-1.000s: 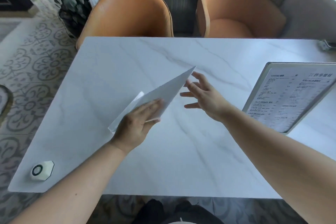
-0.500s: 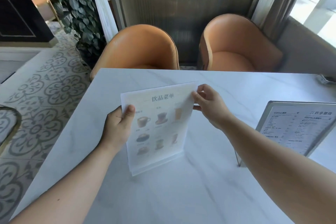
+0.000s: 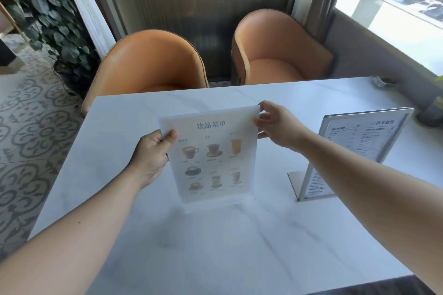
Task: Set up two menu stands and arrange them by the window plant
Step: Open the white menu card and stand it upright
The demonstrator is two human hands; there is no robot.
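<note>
- White marble-patterned surface (image 3: 239, 246) carries two menu stands, both upright.
- Clear acrylic drinks menu stand (image 3: 213, 158) stands near the middle of the surface on its transparent base, its printed face with pictures of cups and glasses turned toward the camera.
- Left hand (image 3: 151, 158) has its grip closed on the left edge of that stand, thumb pressed on the front face near the upper corner and fingers behind the sheet.
- Right hand (image 3: 275, 127) pinches the upper right corner of the same stand, thumb and forefinger closed on the edge, the other fingers loosely curled.
- Grey-framed text menu stand (image 3: 359, 148) sits well to the right, apart from both hands, leaning back slightly on a flat base plate, its lower part hidden behind the right forearm.
- Two orange chairs (image 3: 153, 62) face the far edge of the surface.
- Leafy plant (image 3: 40, 12) stands on the patterned floor at the far left, off the surface.
- Window (image 3: 395, 2) runs along the right side, and a green leaf tip (image 3: 440, 79) shows at the right border beside it.
</note>
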